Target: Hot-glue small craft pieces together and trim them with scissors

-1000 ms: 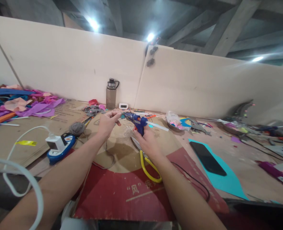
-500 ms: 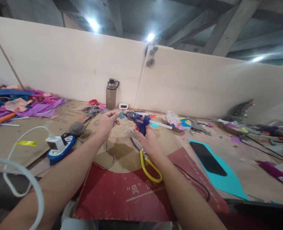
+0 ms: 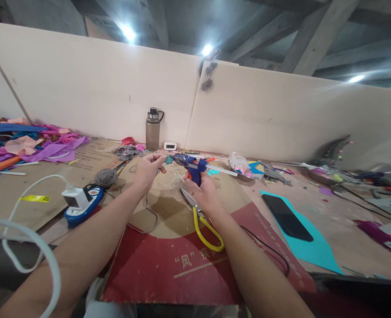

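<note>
My right hand [image 3: 204, 194] is wrapped round the grip of a blue hot glue gun [image 3: 192, 166], whose nozzle points left and whose white glue stick [image 3: 222, 171] juts out to the right. My left hand [image 3: 147, 170] is held up just left of the nozzle, its fingertips pinching a small teal piece [image 3: 167, 159] against the tip. Both hands hover above a brown and red cardboard sheet [image 3: 169, 221]. Yellow-handled scissors [image 3: 204, 225] lie on the cardboard under my right wrist.
A grey water bottle [image 3: 152, 129] stands by the back wall. At the left are a white charger on a blue case [image 3: 81, 201], white cable [image 3: 26, 238], grey yarn [image 3: 106, 177] and coloured scraps [image 3: 33, 143]. A black phone [image 3: 286, 217] on teal sheet lies right.
The glue gun and my right hand have shifted slightly, tilting the gun a little. My left hand stays pinched at the nozzle. The view has barely moved.
</note>
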`<action>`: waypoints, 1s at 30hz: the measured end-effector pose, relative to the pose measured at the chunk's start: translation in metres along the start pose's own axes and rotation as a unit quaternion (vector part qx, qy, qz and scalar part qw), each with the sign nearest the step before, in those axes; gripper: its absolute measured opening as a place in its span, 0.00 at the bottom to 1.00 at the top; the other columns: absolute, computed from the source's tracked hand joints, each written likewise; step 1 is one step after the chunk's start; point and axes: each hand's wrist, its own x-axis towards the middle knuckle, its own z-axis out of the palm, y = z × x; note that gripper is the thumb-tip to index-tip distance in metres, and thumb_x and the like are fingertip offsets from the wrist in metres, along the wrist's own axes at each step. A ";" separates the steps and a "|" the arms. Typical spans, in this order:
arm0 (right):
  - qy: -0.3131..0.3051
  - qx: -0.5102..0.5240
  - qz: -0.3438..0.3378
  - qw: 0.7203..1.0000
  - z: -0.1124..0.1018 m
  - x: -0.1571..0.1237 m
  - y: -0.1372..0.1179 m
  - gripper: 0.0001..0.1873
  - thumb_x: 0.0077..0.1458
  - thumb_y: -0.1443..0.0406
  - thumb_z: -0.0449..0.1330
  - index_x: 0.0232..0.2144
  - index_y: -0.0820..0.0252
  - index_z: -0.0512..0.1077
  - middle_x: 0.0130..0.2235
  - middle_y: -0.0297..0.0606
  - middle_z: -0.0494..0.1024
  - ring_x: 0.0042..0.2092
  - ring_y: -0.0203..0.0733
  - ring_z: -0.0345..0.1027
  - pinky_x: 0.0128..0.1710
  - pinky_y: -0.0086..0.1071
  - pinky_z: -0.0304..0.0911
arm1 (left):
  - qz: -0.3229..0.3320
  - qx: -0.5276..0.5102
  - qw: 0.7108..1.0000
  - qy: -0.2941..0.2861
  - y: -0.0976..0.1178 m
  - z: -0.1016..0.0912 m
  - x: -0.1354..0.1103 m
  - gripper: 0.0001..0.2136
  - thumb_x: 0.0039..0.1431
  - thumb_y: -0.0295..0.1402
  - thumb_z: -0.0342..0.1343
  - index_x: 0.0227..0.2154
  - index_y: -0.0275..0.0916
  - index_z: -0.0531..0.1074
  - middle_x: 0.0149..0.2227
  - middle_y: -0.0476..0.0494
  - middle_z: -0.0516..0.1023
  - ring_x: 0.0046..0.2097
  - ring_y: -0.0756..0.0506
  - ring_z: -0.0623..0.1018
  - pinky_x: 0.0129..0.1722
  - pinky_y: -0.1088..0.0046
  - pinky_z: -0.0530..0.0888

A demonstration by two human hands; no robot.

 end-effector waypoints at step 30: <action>-0.009 0.078 0.015 0.997 -0.001 0.000 0.004 0.09 0.51 0.62 0.55 0.35 0.58 0.67 0.30 0.32 0.72 0.26 0.35 0.62 0.29 0.30 0.58 | -0.023 -0.030 0.999 -0.003 0.004 0.001 -0.001 0.13 0.43 0.39 0.62 0.26 0.34 0.72 0.18 0.50 0.70 0.16 0.56 0.65 0.14 0.79 0.48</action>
